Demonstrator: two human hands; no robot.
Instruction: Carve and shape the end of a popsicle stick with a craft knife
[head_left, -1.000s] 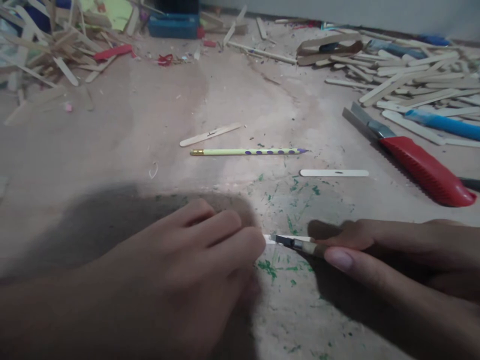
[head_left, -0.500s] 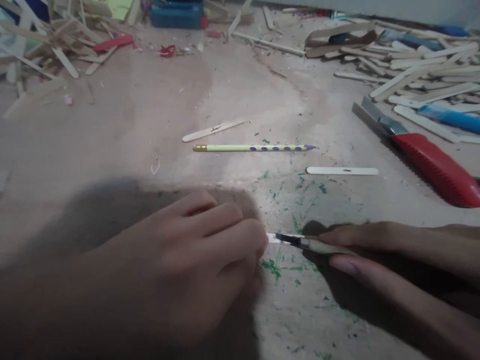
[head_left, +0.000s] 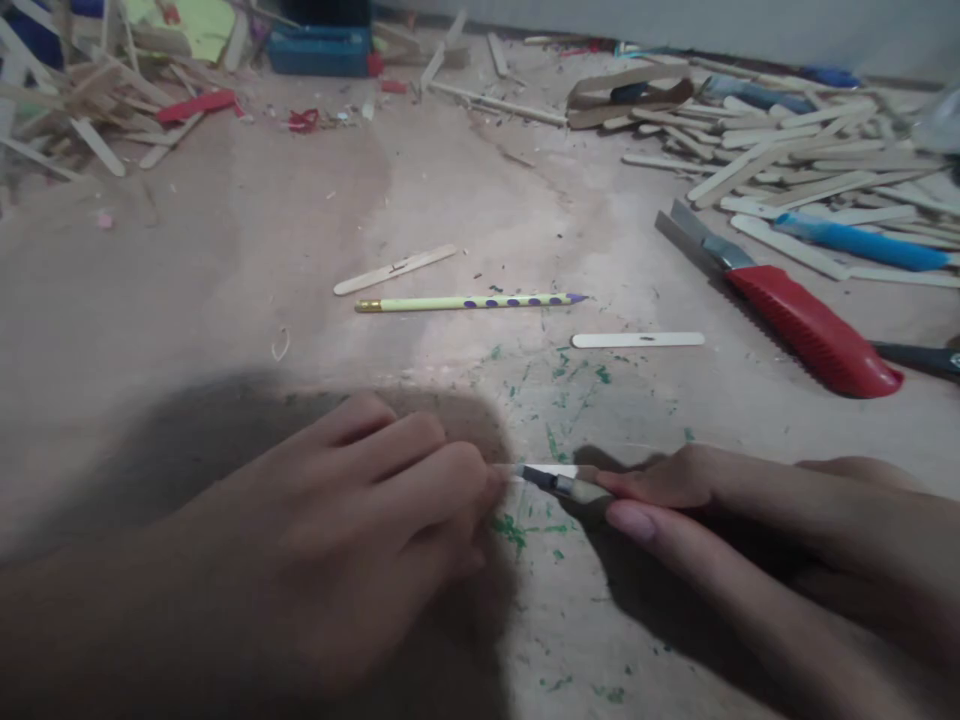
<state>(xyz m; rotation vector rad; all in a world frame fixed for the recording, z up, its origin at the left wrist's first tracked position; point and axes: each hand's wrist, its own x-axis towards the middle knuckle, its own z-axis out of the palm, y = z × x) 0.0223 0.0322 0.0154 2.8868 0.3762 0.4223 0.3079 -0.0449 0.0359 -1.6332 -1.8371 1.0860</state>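
My left hand [head_left: 375, 520] is closed with its fingers curled down, pressing a pale craft stick [head_left: 566, 469] on the table. Most of that stick is hidden under the fingers and behind the blade. In my right hand [head_left: 697, 510] a craft knife [head_left: 574, 487] is pinched between thumb and fingers. Its dark blade points left and lies against the stick, a short gap from my left fingertips. Beyond the hands lie a yellow pencil [head_left: 450, 303] with purple spots and two loose craft sticks, one at the left [head_left: 394, 270] and one at the right [head_left: 637, 340], each with a dark mark.
A red-handled cutter [head_left: 817, 325] lies to the right, beside a blue tube-like item [head_left: 862, 240] and a heap of craft sticks [head_left: 795, 150]. Another pile of sticks [head_left: 97, 90] is at the back left, near a blue box [head_left: 320, 52]. Green marks [head_left: 510, 530] speckle the table.
The view has shifted to the right, so things appear further left. The knife has tilted slightly, showing more of the stick behind it. Both hands keep their grip.
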